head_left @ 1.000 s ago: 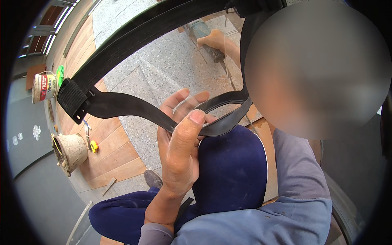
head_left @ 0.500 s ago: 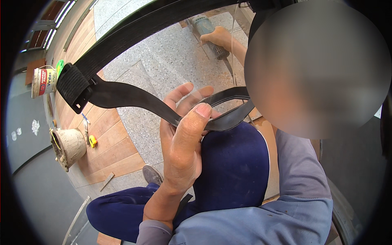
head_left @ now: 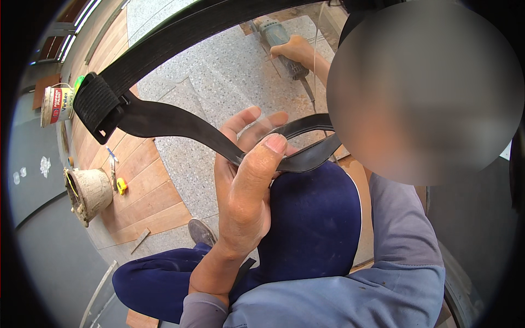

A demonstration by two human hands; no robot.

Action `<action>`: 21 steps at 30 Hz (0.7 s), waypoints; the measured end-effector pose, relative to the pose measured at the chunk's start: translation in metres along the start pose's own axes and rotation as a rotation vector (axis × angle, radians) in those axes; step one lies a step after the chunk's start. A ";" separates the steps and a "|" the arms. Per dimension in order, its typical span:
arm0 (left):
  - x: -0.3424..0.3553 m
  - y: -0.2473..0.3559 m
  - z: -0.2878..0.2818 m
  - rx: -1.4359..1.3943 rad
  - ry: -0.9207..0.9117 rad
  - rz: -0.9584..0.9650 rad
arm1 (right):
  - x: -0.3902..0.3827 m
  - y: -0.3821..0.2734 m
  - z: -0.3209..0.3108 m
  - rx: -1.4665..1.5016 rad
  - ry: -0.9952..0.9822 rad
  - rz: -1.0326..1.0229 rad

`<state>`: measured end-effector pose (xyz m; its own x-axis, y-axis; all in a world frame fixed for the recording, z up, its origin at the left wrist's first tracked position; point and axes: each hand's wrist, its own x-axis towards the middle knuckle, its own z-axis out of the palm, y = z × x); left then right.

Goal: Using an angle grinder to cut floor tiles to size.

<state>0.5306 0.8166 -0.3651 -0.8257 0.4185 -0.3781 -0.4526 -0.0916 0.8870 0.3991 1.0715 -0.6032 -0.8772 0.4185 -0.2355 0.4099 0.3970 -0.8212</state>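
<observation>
Two grips are working well apart, and from where I'm standing the left grip (head_left: 243,199) is showing best. It is clamping together on the lower rim of a black-framed visor (head_left: 169,117), the thumb (head_left: 257,161) pressing in front and the fingers (head_left: 236,123) curling behind, two of them looking hazy through what seems to be a clear pane. The visor is slanting across the upper middle of the view, its wide band (head_left: 164,46) running up rightward from a buckle (head_left: 98,104).

Beyond it, the right grip (head_left: 292,50) is closing around a teal and dark power tool (head_left: 273,34) above speckled tiles (head_left: 186,180); whether the tool is touching them I cannot tell. The right forearm is disappearing behind a round blurred patch (head_left: 426,93).

Just below the visor's rim, a navy knee (head_left: 314,218) is rising, while the other leg (head_left: 158,279) is folding out leftward and a grey shoe (head_left: 201,232) is poking out above it.

Farther left, floorboards (head_left: 147,197) are meeting the tiles. A yellow tape measure (head_left: 121,186) is lying there near a crusted bucket (head_left: 93,188), and a small strip (head_left: 140,240) is lying nearer the shoe. Beyond the bucket, a white pail (head_left: 59,106) with a red and yellow label is standing beside something bright green (head_left: 80,82).
</observation>
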 end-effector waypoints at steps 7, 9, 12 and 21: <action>0.000 -0.002 -0.004 -0.001 -0.009 0.022 | 0.002 -0.001 0.002 -0.024 -0.021 0.033; 0.000 -0.002 -0.004 -0.007 -0.006 0.018 | 0.001 0.000 0.001 -0.027 -0.012 0.027; 0.000 -0.002 -0.003 -0.008 -0.012 0.022 | 0.002 0.001 0.002 -0.026 -0.013 0.016; -0.001 -0.001 -0.003 -0.017 -0.007 0.015 | 0.006 0.007 0.004 -0.051 -0.048 0.041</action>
<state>0.5311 0.8136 -0.3664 -0.8298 0.4236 -0.3632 -0.4463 -0.1133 0.8877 0.3954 1.0741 -0.6124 -0.8696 0.3965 -0.2942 0.4571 0.4215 -0.7832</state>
